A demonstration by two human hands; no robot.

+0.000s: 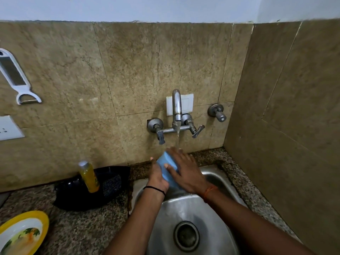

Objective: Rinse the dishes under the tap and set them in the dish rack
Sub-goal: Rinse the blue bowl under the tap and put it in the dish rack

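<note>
Step in hand: rinsing. A blue cup is held over the steel sink, just below the running tap, at about 12 o'clock from the drain. The left hand grips the cup from its 9 o'clock side, fingers curled round the wall. The right hand lies over the cup's 3 o'clock side, fingers straight and spread, pressing on it; the stream falls near its fingertips.

Judgement: to do this well, tilt the mouth toward the stream, turn the cup so water sweeps every wall, rub the rim, then tip it out before moving off. A wet plastic wall probably slips, so the left grip should stay firm.

Count:
- blue cup: one
- yellow-rimmed plate: one, on the desk at 9 o'clock of the drain
- yellow bottle: one, standing in a black tray
- tap levers: two; separate wall valve: one
- white peeler on the wall: one
- dish rack: none in view
</note>
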